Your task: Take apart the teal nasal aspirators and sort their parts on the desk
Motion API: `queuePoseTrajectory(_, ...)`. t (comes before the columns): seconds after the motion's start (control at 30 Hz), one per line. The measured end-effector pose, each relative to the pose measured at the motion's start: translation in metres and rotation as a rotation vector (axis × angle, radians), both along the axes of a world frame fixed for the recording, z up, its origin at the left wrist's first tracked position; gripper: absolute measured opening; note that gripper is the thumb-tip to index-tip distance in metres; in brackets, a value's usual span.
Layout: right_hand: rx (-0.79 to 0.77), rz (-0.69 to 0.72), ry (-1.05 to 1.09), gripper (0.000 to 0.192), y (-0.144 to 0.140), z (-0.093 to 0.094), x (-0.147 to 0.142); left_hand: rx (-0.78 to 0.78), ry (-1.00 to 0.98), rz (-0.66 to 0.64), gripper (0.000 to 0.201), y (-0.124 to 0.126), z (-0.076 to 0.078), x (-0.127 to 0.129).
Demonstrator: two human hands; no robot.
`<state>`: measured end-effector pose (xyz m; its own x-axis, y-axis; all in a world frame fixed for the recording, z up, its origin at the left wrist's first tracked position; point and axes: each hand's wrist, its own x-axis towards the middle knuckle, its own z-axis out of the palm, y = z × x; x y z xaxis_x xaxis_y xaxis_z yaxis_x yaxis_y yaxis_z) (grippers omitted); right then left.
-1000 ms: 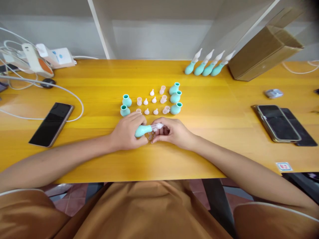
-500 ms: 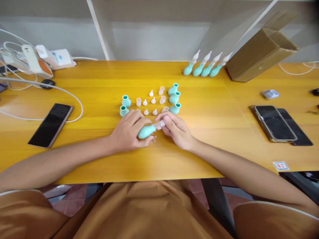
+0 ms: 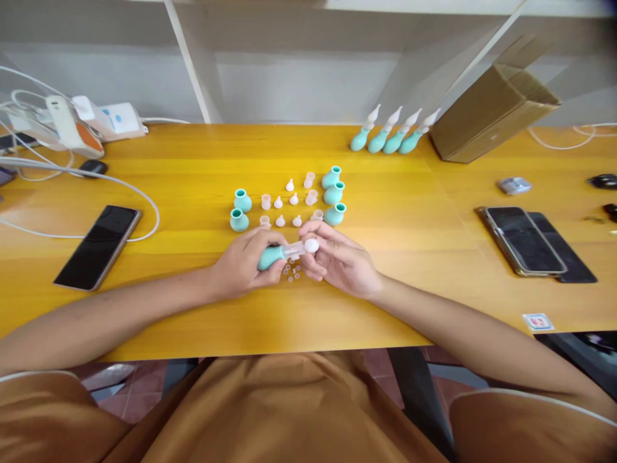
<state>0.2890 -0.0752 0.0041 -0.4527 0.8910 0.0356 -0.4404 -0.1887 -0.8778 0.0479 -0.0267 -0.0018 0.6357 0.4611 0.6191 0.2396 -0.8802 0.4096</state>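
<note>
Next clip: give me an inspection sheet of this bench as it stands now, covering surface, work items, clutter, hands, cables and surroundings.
Surface: yellow wooden table, glossy.
Work items: teal bulb with clear tube held over the table; five loose teal bulbs; small pale tips and caps in rows; four assembled units at the back.
Clutter: black phone left, two phones right, cardboard box, small red-and-white label.
Hands: left hand grips the bulb; right hand at the tube's tip.
Cables: white cable looping beside the left phone; white chargers at back left.
Surroundings: white shelf frame behind.
</note>
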Motion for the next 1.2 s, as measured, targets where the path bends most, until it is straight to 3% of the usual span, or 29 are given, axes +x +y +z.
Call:
queuePoseTrajectory(0.2, 0.041, 0.039, -0.041, 0.042, 0.001, -0.005, -0.002, -0.15, -0.215, -0.067, 0.034, -0.005, 0.005, 0.003)
queuePoseTrajectory(0.33, 0.151, 0.06, -0.111, 0.035, 0.003, -0.011, -0.003, -0.148, -0.192, -0.081, 0.021, -0.006, 0.01, 0.004)
queuePoseTrajectory(0.47, 0.195, -0.01, -0.158, 0.038, 0.004, -0.013, -0.005, -0.185, -0.18, -0.065, 0.012, -0.004, 0.012, 0.005)
queuePoseTrajectory(0.63, 0.224, -0.095, -0.151, 0.036, 0.004, -0.014, -0.007, -0.305, -0.276, -0.085, 0.021, -0.003, 0.01, 0.007)
queuePoseTrajectory(0.97, 0.235, -0.087, -0.127, 0.029, -0.002, -0.014, -0.008, -0.229, -0.258, -0.112, 0.02, 0.002, 0.011, 0.009)
queuePoseTrajectory(1.1, 0.455, -0.167, -0.278, 0.024, -0.008, -0.012, -0.003, -0.272, -0.273, -0.076, 0.017, 0.001, 0.01, 0.008)
queuePoseTrajectory(1.2, 0.711, -0.249, -0.469, 0.035, -0.007, -0.009, 0.003, -0.327, -0.254, -0.023, 0.019, 0.0, 0.009, 0.007)
